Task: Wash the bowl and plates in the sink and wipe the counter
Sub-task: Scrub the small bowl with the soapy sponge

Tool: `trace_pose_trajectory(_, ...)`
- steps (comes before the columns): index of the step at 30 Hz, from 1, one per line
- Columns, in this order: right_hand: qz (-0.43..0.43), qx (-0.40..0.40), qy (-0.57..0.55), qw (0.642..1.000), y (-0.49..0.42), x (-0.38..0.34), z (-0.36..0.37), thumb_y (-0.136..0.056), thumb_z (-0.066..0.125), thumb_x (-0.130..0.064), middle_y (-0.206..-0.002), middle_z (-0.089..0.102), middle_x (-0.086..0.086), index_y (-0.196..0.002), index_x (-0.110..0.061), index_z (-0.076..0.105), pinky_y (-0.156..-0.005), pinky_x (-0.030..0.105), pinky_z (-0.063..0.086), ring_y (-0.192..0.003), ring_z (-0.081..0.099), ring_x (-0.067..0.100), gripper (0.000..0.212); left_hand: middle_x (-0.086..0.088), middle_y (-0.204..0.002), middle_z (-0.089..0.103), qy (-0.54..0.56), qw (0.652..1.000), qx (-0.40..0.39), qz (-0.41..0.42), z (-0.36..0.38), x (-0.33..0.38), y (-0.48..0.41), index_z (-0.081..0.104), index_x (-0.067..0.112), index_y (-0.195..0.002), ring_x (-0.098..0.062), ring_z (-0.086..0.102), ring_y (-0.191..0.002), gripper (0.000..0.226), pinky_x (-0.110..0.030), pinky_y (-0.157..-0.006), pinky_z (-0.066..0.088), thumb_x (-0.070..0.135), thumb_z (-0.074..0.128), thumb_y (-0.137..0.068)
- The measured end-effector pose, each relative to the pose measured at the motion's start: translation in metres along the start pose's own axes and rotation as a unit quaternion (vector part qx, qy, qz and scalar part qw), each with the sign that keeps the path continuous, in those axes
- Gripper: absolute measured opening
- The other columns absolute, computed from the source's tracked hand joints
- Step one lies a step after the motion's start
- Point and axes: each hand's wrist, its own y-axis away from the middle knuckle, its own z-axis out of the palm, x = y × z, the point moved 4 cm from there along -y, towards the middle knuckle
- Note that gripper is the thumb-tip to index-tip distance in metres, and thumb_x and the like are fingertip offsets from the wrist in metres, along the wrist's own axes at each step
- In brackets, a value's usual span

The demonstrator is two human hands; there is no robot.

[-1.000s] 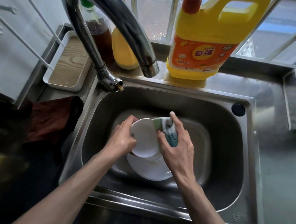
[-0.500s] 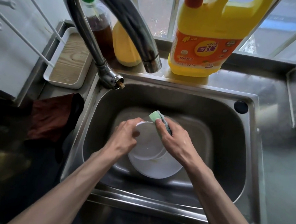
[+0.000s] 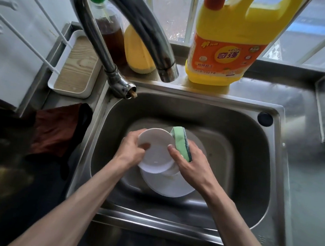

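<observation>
Over the steel sink (image 3: 252,171), my left hand (image 3: 133,149) grips the left rim of a small white plate (image 3: 158,148), thumb on its face, holding it tilted. My right hand (image 3: 191,163) holds a green sponge with a blue scrub side (image 3: 181,142) against the plate's right edge. Below them a larger white plate (image 3: 169,187) lies on the sink floor, with another white dish partly hidden between the two. No water runs from the faucet (image 3: 138,31).
A big yellow detergent jug (image 3: 224,49) stands on the back ledge beside a yellow bottle (image 3: 138,53) and a brown-liquid bottle (image 3: 109,30). A white tray with a wooden base (image 3: 75,69) and a dark red cloth (image 3: 55,130) sit left of the sink. Steel counter (image 3: 311,176) lies to the right.
The sponge has shifted along the small plate's right edge, now standing on edge with its green side showing. The left hand keeps its grip on the plate's left rim.
</observation>
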Motion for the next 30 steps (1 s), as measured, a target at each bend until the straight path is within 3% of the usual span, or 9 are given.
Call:
trace_pose_trajectory(3, 0.027, 0.002, -0.03, 0.999, 0.002, 0.008, 0.001, -0.098, 0.064, -0.051, -0.103, 0.067, -0.007, -0.104, -0.03, 0.065, -0.075, 0.025, 0.048, -0.09, 0.064, 0.011, 0.022, -0.002, -0.106, 0.067, -0.027, 1.0, 0.004, 0.014, 0.001, 0.002, 0.005, 0.071, 0.023, -0.12, -0.015, 0.063, -0.1, 0.047, -0.019, -0.073, 0.053, -0.01, 0.067, -0.087)
trace_pose_trajectory(5, 0.026, -0.006, 0.011, 1.0, 0.001, 0.005, 0.002, -0.1, 0.061, -0.051, -0.113, 0.059, -0.007, -0.112, -0.028, 0.061, -0.073, 0.02, 0.045, -0.092, 0.06, 0.007, 0.026, 0.004, -0.102, 0.067, -0.067, 0.997, -0.01, 0.047, 0.002, 0.009, 0.01, 0.072, 0.026, -0.117, -0.005, 0.063, -0.091, 0.049, -0.006, -0.064, 0.047, -0.012, 0.065, -0.087)
trace_pose_trajectory(7, -0.001, -0.011, 0.076, 0.997, -0.001, 0.0, 0.005, -0.101, 0.057, -0.053, -0.125, 0.047, -0.007, -0.132, -0.024, 0.053, -0.08, 0.023, 0.05, -0.097, 0.057, 0.008, 0.043, 0.007, -0.105, 0.068, -0.126, 0.988, -0.023, 0.09, 0.004, 0.019, 0.015, 0.072, 0.031, -0.116, -0.002, 0.066, -0.092, 0.05, -0.015, -0.068, 0.051, -0.011, 0.065, -0.088)
trace_pose_trajectory(9, -0.027, -0.009, 0.137, 0.99, -0.004, -0.006, 0.007, -0.102, 0.053, -0.055, -0.127, 0.042, -0.006, -0.144, -0.024, 0.043, -0.087, 0.037, 0.054, -0.102, 0.057, 0.014, 0.053, 0.008, -0.106, 0.069, -0.171, 0.977, -0.02, 0.125, 0.004, 0.03, 0.015, 0.071, 0.034, -0.112, -0.004, 0.067, -0.095, 0.042, -0.026, -0.072, 0.055, -0.001, 0.062, -0.093)
trace_pose_trajectory(11, -0.063, -0.004, 0.197, 0.978, -0.005, -0.015, 0.006, -0.103, 0.048, -0.054, -0.13, 0.042, -0.005, -0.146, -0.025, 0.038, -0.084, 0.043, 0.054, -0.105, 0.059, 0.019, 0.053, 0.007, -0.105, 0.069, -0.207, 0.965, -0.023, 0.158, 0.005, 0.039, 0.015, 0.069, 0.035, -0.108, -0.009, 0.068, -0.094, 0.03, -0.033, -0.074, 0.057, 0.012, 0.055, -0.094)
trace_pose_trajectory(15, -0.163, 0.026, 0.265, 0.95, -0.004, -0.03, 0.005, -0.102, 0.046, -0.057, -0.132, 0.049, -0.008, -0.143, -0.026, 0.039, -0.079, 0.044, 0.055, -0.108, 0.06, 0.021, 0.052, 0.002, -0.104, 0.071, -0.259, 0.95, -0.01, 0.173, 0.009, 0.039, 0.013, 0.068, 0.027, -0.11, -0.02, 0.07, -0.095, 0.037, -0.036, -0.075, 0.056, -0.004, 0.06, -0.091)
trace_pose_trajectory(18, -0.157, 0.106, 0.259, 0.947, 0.001, -0.025, 0.003, -0.099, 0.06, -0.043, -0.13, 0.062, -0.009, -0.139, -0.026, 0.052, -0.077, 0.039, 0.055, -0.108, 0.064, 0.022, 0.044, 0.001, -0.1, 0.075, -0.214, 0.967, 0.007, 0.138, 0.01, 0.033, 0.01, 0.074, 0.026, -0.109, -0.023, 0.072, -0.096, 0.041, -0.039, -0.077, 0.057, -0.005, 0.062, -0.086)
trace_pose_trajectory(23, 0.01, 0.147, 0.138, 0.979, 0.005, -0.006, -0.002, -0.096, 0.067, -0.031, -0.109, 0.074, -0.003, -0.132, -0.03, 0.062, -0.083, 0.036, 0.05, -0.101, 0.068, 0.026, 0.037, -0.002, -0.084, 0.075, -0.103, 0.993, 0.036, 0.033, 0.013, 0.02, 0.008, 0.08, 0.022, -0.096, -0.025, 0.07, -0.085, 0.027, -0.036, -0.067, 0.055, 0.001, 0.066, -0.087)
trace_pose_trajectory(30, 0.107, 0.133, 0.103, 0.98, 0.021, -0.006, 0.01, -0.093, 0.062, -0.029, -0.102, 0.065, 0.0, -0.14, -0.03, 0.043, -0.085, 0.041, 0.052, -0.096, 0.063, 0.031, 0.05, -0.004, -0.092, 0.065, 0.04, 0.982, 0.142, -0.116, 0.02, 0.012, 0.022, 0.073, 0.018, -0.117, -0.029, 0.063, -0.092, 0.022, -0.04, -0.08, 0.058, 0.012, 0.06, -0.1)
